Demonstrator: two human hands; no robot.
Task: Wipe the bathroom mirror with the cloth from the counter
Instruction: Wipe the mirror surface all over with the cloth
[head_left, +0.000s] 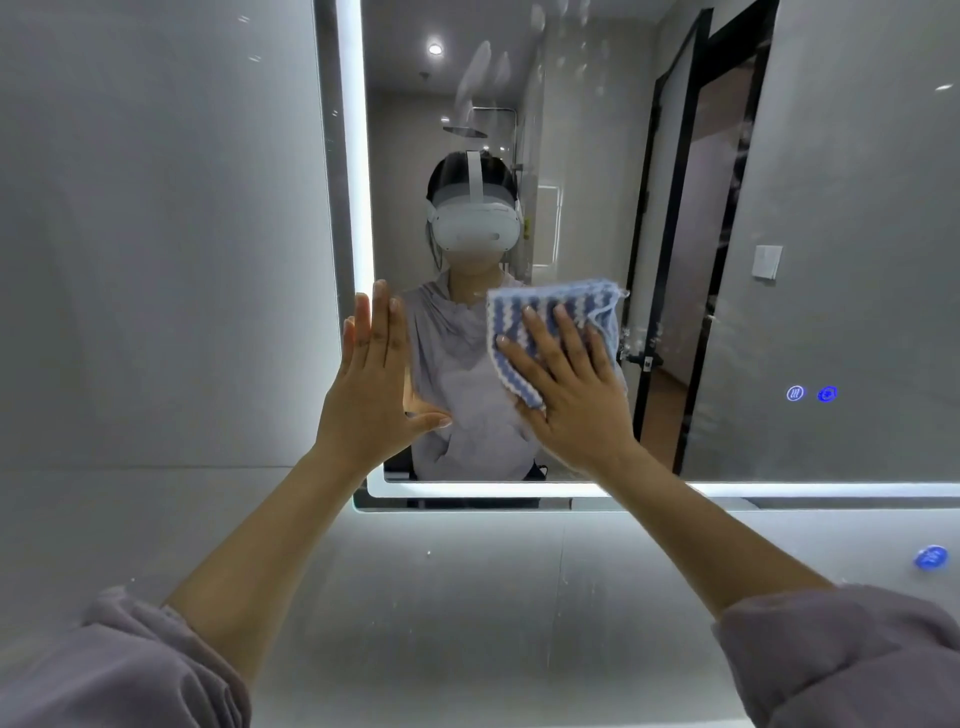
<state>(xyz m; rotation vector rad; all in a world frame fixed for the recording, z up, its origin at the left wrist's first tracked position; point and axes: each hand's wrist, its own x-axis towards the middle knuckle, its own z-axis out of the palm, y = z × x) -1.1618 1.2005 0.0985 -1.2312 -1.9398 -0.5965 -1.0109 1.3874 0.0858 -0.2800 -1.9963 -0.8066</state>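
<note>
A: Where is the cloth?
B: The blue and white cloth (561, 306) is on the mirror (831, 208), low down and toward its left edge. The right hand (576, 400) presses it flat on the glass.
A: How are the fingers?
B: Spread wide over the cloth. I think that makes more of it rub the glass at once.
A: And the other hand?
B: The left hand (371, 384) lies flat by the mirror's lit left edge, 4 fingers close together, thumb out. It holds nothing. Maybe it steadies the person.
A: Is the job done?
B: I think not. Pale smudges (475, 73) show near the top edge.
</note>
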